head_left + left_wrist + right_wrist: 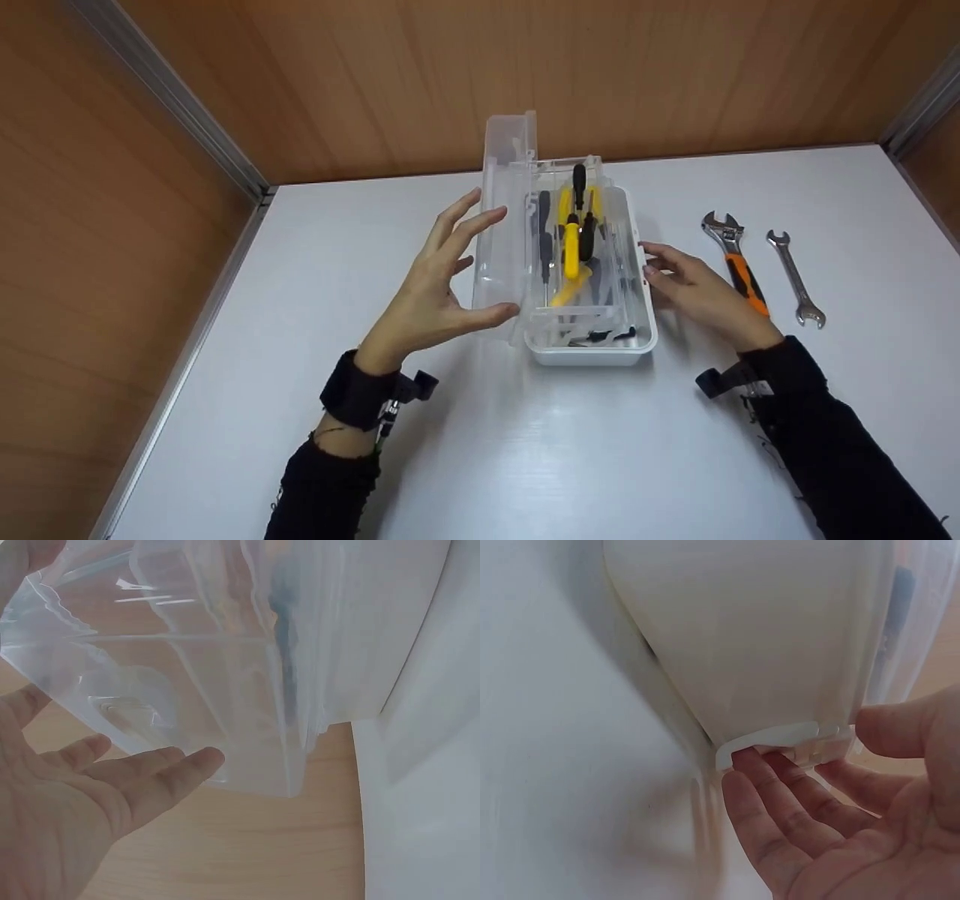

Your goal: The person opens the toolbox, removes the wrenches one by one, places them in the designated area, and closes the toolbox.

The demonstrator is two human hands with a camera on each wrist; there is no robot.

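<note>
A clear toolbox [592, 330] stands in the middle of the white bench [525, 465], its lid [504, 225] raised upright on the left side. Inside lie screwdrivers and yellow-handled tools [571, 247].

The left hand [435, 296] is released, fingers spread and straight, held against the outer face of the lid; the thumb tip sits at the lid's lower edge. The left wrist view shows the fingers [161, 772] just under the clear plastic.

The right hand [694, 289] is at the box's right wall, fingers loosely bent. In the right wrist view its fingertips [754, 765] touch the underside of the rim latch [780, 741], not gripping it.

An adjustable wrench [735, 259] with an orange grip lies just beyond the right hand, and a spanner [796, 279] lies near it, further right.
</note>
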